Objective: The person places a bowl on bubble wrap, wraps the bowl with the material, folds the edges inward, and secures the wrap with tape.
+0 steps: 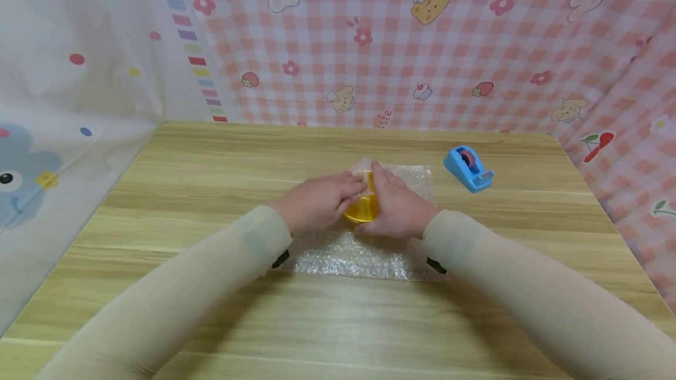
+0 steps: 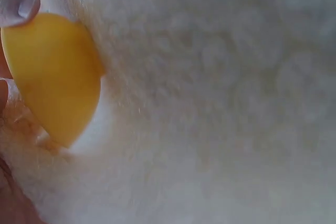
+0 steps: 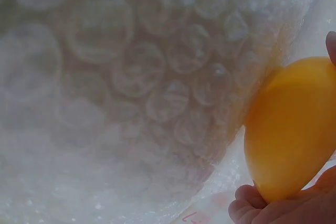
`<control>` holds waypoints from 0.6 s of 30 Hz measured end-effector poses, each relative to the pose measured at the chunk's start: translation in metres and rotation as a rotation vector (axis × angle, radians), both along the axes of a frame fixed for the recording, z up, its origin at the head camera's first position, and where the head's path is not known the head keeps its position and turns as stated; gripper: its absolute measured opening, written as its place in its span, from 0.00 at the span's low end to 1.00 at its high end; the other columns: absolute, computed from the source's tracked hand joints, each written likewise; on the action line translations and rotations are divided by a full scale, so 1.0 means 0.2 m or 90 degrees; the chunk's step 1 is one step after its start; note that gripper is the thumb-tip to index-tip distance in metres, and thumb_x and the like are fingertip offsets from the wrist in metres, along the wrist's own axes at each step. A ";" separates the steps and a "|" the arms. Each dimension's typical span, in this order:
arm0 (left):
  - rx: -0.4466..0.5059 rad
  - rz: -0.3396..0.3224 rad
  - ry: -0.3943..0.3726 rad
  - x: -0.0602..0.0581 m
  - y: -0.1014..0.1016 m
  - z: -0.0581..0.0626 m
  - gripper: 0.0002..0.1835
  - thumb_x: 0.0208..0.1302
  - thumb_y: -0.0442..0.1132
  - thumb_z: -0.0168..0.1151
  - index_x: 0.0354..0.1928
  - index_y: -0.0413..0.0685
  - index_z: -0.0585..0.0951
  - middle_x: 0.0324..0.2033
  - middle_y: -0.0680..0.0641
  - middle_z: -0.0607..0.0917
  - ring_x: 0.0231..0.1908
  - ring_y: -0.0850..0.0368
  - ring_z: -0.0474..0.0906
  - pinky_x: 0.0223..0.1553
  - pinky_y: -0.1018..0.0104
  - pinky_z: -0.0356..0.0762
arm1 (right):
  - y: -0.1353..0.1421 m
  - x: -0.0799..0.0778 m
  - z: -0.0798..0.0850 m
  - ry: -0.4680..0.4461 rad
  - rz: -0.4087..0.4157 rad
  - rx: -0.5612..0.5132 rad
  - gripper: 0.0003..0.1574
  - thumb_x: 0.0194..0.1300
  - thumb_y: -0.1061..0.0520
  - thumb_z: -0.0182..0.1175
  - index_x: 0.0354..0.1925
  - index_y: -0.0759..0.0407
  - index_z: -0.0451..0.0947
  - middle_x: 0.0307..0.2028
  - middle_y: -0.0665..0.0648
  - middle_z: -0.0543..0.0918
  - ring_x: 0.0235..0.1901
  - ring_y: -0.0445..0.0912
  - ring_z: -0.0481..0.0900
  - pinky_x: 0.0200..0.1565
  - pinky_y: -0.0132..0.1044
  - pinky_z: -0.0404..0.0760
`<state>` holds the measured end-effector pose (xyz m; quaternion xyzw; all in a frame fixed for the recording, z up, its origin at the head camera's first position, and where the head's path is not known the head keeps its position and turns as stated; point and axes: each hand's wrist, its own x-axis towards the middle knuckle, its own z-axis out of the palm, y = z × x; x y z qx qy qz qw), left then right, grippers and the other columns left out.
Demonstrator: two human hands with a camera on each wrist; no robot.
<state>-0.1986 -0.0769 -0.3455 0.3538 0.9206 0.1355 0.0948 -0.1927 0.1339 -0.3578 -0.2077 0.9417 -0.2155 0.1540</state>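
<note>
A yellow, see-through rounded bowl (image 1: 361, 209) stands on a sheet of clear bubble wrap (image 1: 348, 260) near the middle of the table. From the left, my left hand (image 1: 322, 198) holds the bowl's side with bent fingers. On the opposite side, my right hand (image 1: 398, 207) grips it, thumb towards me and fingers on the far side. Both wrist views show the bowl's smooth curved wall, in the left wrist view (image 2: 55, 77) and the right wrist view (image 3: 291, 129), with fingertips on it. The hands cover part of its rim.
A blue tape dispenser (image 1: 469, 169) with a pink roll stands to the right, beyond the bubble wrap. The wood-grain table (image 1: 338, 321) ends at a pink checked cloth (image 1: 338, 34) behind and a white cloth (image 1: 79, 92) on the left.
</note>
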 end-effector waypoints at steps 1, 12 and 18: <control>0.000 -0.008 0.001 0.00 0.00 0.00 0.26 0.85 0.46 0.45 0.80 0.53 0.67 0.80 0.48 0.65 0.81 0.49 0.58 0.81 0.52 0.57 | 0.00 0.00 0.00 0.002 0.001 -0.002 0.87 0.57 0.36 0.79 0.84 0.66 0.27 0.84 0.70 0.46 0.83 0.64 0.49 0.81 0.59 0.52; -0.033 -0.051 0.003 0.03 0.03 -0.03 0.27 0.85 0.48 0.46 0.79 0.48 0.69 0.80 0.46 0.63 0.83 0.46 0.52 0.84 0.48 0.48 | 0.00 -0.01 -0.01 -0.009 -0.010 -0.015 0.89 0.56 0.37 0.80 0.84 0.64 0.24 0.84 0.68 0.44 0.83 0.63 0.47 0.81 0.59 0.52; -0.021 -0.061 -0.003 0.02 0.03 -0.03 0.29 0.86 0.52 0.42 0.77 0.45 0.69 0.81 0.44 0.62 0.83 0.46 0.51 0.84 0.49 0.46 | 0.00 -0.01 -0.01 -0.003 -0.005 -0.020 0.89 0.55 0.39 0.81 0.83 0.65 0.25 0.84 0.70 0.46 0.83 0.64 0.49 0.81 0.58 0.52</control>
